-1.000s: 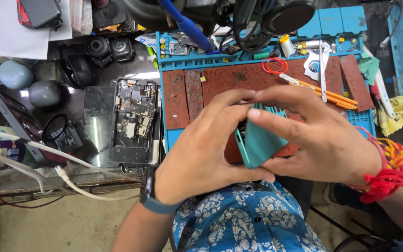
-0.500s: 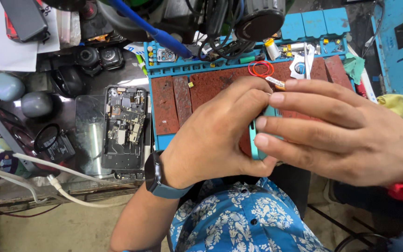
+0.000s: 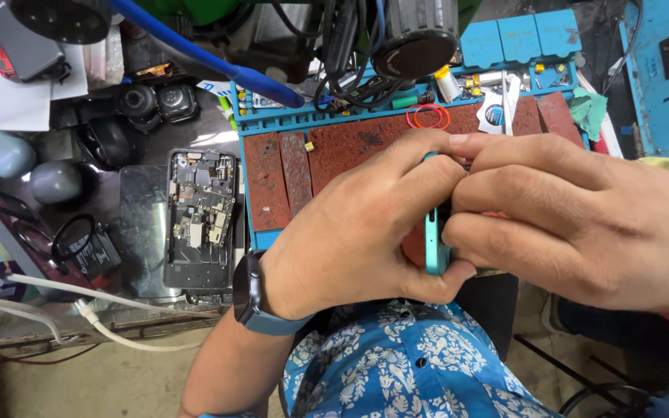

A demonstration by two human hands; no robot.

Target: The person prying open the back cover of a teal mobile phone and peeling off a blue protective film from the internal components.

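Observation:
My left hand [image 3: 358, 228] and my right hand [image 3: 574, 220] are pressed together around a thin teal phone [image 3: 433, 244], held edge-on over the blue repair mat [image 3: 365, 124]. Only its narrow teal side shows between my fingers; the rest is hidden. My left wrist carries a dark smartwatch [image 3: 251, 290]. To the left of the mat, an opened phone [image 3: 199, 217] with bare circuit boards lies flat on the bench.
Rust-red pads [image 3: 288, 178] cover the mat, with a red rubber band [image 3: 427, 116], metal tweezers [image 3: 509, 97] and small parts trays along its back edge. Cables, a blue hose [image 3: 203, 58], round dark lenses and white leads [image 3: 79, 310] crowd the left bench.
Both hands have drawn nearer to the camera and closed tighter. The teal phone has turned from showing its broad face to showing only its thin edge.

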